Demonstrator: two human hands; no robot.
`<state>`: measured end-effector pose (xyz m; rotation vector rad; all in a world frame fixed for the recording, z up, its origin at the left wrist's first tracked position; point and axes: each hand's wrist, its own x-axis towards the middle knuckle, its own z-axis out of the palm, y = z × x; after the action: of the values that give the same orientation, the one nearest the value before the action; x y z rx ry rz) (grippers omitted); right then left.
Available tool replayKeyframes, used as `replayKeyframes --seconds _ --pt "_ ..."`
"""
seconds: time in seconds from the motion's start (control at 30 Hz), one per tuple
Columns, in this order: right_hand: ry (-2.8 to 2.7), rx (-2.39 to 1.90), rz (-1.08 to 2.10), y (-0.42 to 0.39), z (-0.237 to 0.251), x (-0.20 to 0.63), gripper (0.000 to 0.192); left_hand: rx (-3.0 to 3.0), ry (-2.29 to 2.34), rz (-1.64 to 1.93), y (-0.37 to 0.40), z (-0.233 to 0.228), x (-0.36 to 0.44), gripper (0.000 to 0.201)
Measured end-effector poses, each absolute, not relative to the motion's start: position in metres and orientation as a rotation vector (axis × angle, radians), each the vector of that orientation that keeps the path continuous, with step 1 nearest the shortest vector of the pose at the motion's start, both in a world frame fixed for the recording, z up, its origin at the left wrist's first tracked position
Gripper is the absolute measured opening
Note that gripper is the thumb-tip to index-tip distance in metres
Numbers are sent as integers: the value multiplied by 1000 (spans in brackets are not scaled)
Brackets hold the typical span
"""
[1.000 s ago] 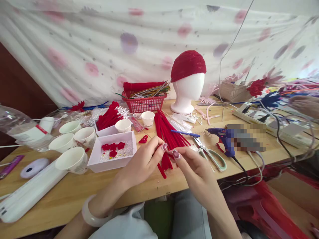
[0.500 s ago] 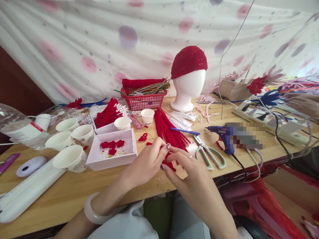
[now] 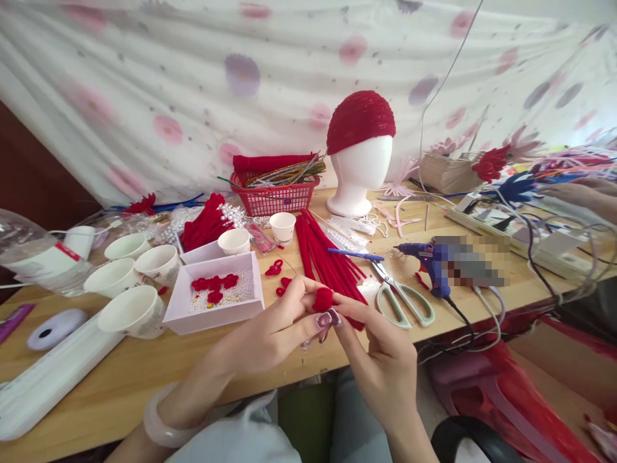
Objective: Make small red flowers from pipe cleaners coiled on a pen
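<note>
My left hand (image 3: 279, 325) and my right hand (image 3: 373, 344) meet over the table's front edge. Both pinch a small loop of red pipe cleaner (image 3: 322, 299) that stands up between the fingertips. Just behind them lies a bundle of straight red pipe cleaners (image 3: 324, 257). A white box (image 3: 215, 299) with pearls and finished red loops sits left of my left hand. Two loose red loops (image 3: 277, 276) lie on the wood next to the box.
Scissors (image 3: 402, 299) and a blue glue gun (image 3: 429, 260) lie right of my hands. Paper cups (image 3: 130, 308), a red basket (image 3: 274, 193), and a white mannequin head with a red cap (image 3: 359, 151) stand behind. Another person's hand (image 3: 578, 193) is at the far right among cables.
The pipe cleaner piece has been bent into a small upright loop between my fingertips. Both hands have shifted slightly toward me.
</note>
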<state>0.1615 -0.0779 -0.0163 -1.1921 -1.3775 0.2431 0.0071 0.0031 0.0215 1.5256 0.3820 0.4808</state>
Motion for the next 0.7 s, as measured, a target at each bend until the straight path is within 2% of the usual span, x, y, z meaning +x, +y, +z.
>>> replayKeyframes --seconds 0.23,0.3,0.4,0.5,0.7 --pt "-1387 -1171 423 -81 -13 164 12 1772 484 512 2 22 6 17" --pt "-1416 -1205 366 -81 -9 167 13 1853 515 499 2 23 4 19" --pt "-1468 -1223 166 -80 -8 170 26 1930 573 507 3 22 4 21" --pt "-1508 -1193 44 -78 -11 169 27 1982 644 576 4 20 5 22" --pt "-1378 -1175 122 -77 -17 158 26 1901 684 742 7 12 7 19"
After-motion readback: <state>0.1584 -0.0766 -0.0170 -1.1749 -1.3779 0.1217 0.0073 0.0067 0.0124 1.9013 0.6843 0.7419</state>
